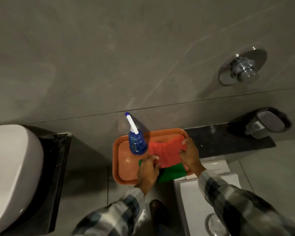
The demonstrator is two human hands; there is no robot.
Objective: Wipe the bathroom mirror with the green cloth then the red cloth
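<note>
While two checked sleeves (119,210) reach up from the bottom of the frame, a dark shoe (157,210) shows between them on the floor, just left of a white toilet tank (191,198) at lower right. Above the sleeves, both hands work over an orange tray (120,160) at the centre. The left hand (147,174) lies on the tray's near edge, its fingers curled and pinching the left side of the red cloth (167,152). The right hand (191,155) grips the cloth's right side, thumb and fingers closed on a fold. Under the red cloth lies the green cloth (172,173), its near corner hanging over the tray's edge. A blue spray bottle (137,142) with a white nozzle stands upright on the tray, just left of the red cloth. At far left sits a white basin (12,176). Beyond the tray runs a dark ledge (228,138), with a soap dispenser (266,123) at its right end. Higher on the grey wall, at upper right, is a chrome fitting (243,67). No mirror is in view.
</note>
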